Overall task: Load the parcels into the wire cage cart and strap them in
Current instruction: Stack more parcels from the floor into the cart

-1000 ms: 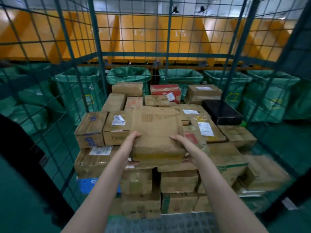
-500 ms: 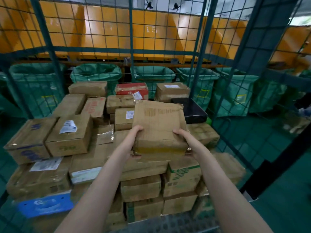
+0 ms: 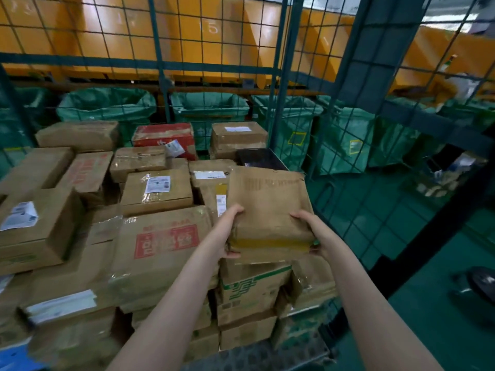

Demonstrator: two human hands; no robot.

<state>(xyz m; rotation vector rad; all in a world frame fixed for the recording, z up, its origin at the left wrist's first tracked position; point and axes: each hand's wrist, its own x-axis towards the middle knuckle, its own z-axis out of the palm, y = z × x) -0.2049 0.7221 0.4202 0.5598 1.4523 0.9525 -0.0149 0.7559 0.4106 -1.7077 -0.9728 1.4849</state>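
I hold a flat, worn brown cardboard parcel (image 3: 267,207) with yellow tape along its near edge, above the right side of the stack in the green wire cage cart (image 3: 278,76). My left hand (image 3: 227,231) grips its near left corner, thumb underneath. My right hand (image 3: 310,231) grips its near right corner. Below it lies a box with green print (image 3: 251,287). A black parcel (image 3: 259,159) sits just behind the held one, near the cart's right mesh wall.
Several brown boxes fill the cart, among them a red-stamped box (image 3: 163,239) and a red carton (image 3: 166,135) at the back. Green sacks (image 3: 107,105) and orange chutes (image 3: 214,30) stand beyond the mesh. The green floor (image 3: 428,330) lies right of the cart.
The view has swung right and closer. The held parcel has moved toward the right side of the stack, near the mesh wall. Both hands keep their grip.
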